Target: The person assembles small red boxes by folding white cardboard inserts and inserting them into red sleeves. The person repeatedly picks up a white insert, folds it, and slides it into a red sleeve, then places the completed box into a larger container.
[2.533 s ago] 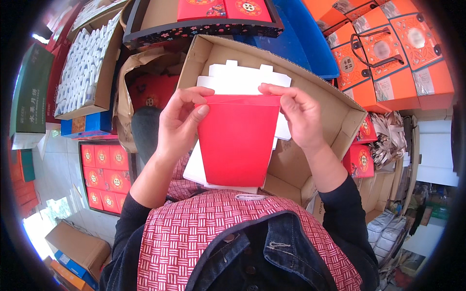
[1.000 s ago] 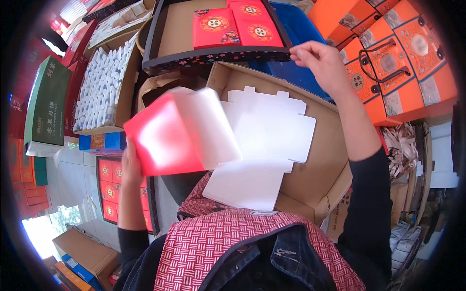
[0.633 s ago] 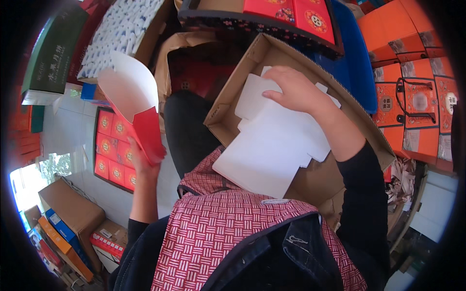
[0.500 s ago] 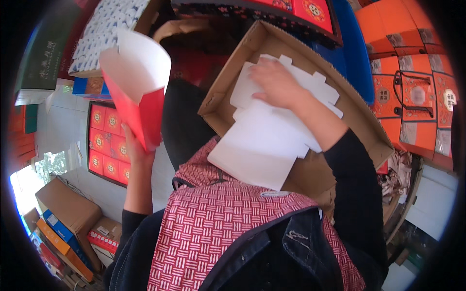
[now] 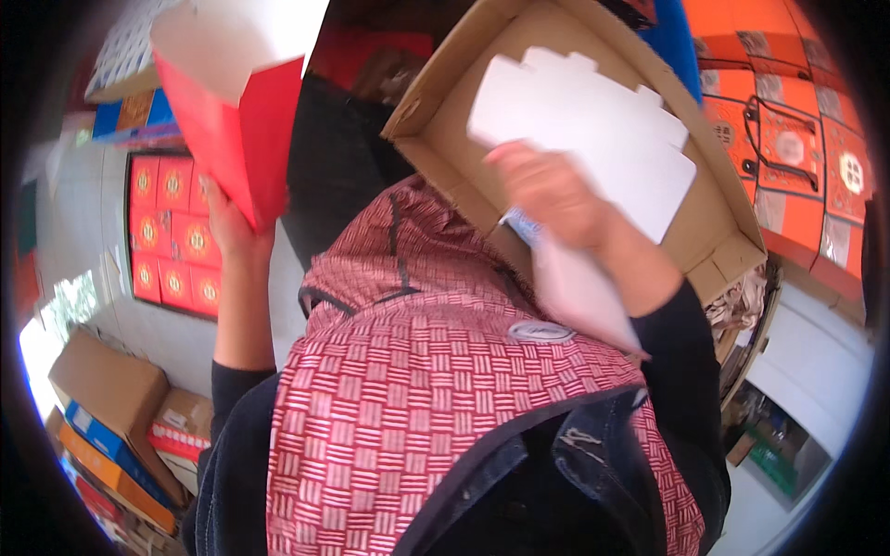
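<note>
My left hand (image 5: 239, 222) grips a tall red paper box (image 5: 236, 139) by its lower end. The box is open at the top, with a white inside. Over the near side of a shallow cardboard tray (image 5: 422, 102), my right hand (image 5: 561, 199) has its fingers closed on a pale pinkish-white card blank (image 5: 579, 287). The blank hangs down toward my apron, blurred by motion. Lying in the tray behind this hand is another flat white card blank (image 5: 593, 130) with tabs along its edge.
A dark-edged tray of red square boxes (image 5: 176, 232) sits at the left. Orange gift boxes with handles (image 5: 788, 139) are stacked at the right. Brown cartons (image 5: 107, 380) stand at the lower left. My patterned apron (image 5: 417, 371) covers my lap.
My right hand has come off the flat blanks toward me, lifting one out of the tray. The left hand and red box have shifted up and left in view.
</note>
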A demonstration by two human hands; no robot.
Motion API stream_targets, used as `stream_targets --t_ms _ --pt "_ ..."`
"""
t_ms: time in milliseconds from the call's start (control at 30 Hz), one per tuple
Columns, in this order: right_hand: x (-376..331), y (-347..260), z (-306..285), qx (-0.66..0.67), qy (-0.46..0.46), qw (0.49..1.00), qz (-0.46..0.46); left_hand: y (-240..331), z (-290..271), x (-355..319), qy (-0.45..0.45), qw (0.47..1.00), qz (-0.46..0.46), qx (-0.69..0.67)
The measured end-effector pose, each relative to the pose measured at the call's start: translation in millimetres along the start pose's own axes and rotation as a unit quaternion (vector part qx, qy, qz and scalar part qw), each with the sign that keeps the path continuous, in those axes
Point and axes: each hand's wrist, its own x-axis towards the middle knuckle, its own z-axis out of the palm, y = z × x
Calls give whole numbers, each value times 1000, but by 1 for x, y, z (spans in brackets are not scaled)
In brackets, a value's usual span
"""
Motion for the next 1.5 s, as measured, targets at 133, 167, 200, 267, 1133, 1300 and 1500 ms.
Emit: stream_targets --t_ms 133,167,200,267,1133,1300,1500 --pt "24 -41 -104 67 -42 987 -140 1 -7 -4 2 1000 -2 -8" --pt "35 -51 -125 59 -93 984 -138 0 -8 -4 1 1000 1 -12" --pt "40 -76 -144 38 -132 984 -117 -2 0 -3 -2 1000 -14 -17" --pt "53 -103 -169 -4 -215 972 -98 -1 12 -13 9 1000 -17 -24" --pt "-17 20 43 -391 -610 643 249 -2 54 -46 -58 994 -50 -76" --pt "30 -41 -34 -277 -293 889 215 -9 51 -37 -56 993 -18 -101" --pt "34 -139 -110 -150 336 918 150 9 55 -28 -35 993 97 -51"
